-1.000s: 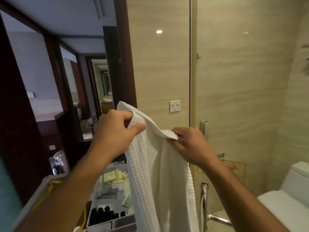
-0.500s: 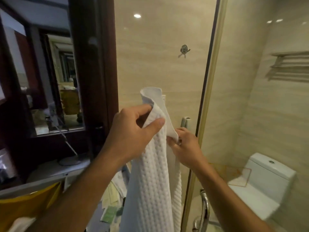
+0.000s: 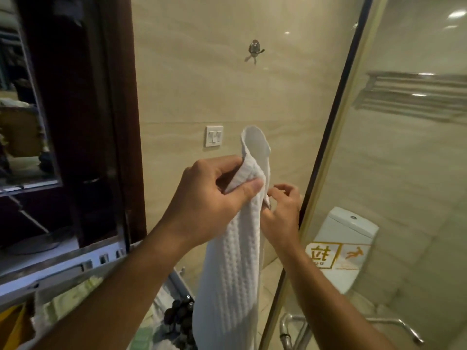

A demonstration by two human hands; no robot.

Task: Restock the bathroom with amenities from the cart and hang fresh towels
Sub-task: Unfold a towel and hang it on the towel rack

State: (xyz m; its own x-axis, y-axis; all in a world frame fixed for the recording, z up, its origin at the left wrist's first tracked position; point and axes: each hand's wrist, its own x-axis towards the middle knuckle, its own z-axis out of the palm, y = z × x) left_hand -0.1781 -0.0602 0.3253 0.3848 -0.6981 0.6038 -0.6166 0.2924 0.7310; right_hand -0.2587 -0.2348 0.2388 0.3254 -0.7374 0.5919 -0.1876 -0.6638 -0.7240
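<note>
A white waffle-weave towel (image 3: 235, 248) hangs at center frame, its top fold rising above the 2 hands. The left hand (image 3: 214, 198) pinches the upper edge between thumb and curled fingers. The right hand (image 3: 280, 213), just beside it, has its fingers curled against the cloth's far side, though whether it truly grips is unclear. The cloth looks soft, limp and light, so it is best held near the top fold. A wall hook (image 3: 254, 50) sits in the upper center.
</note>
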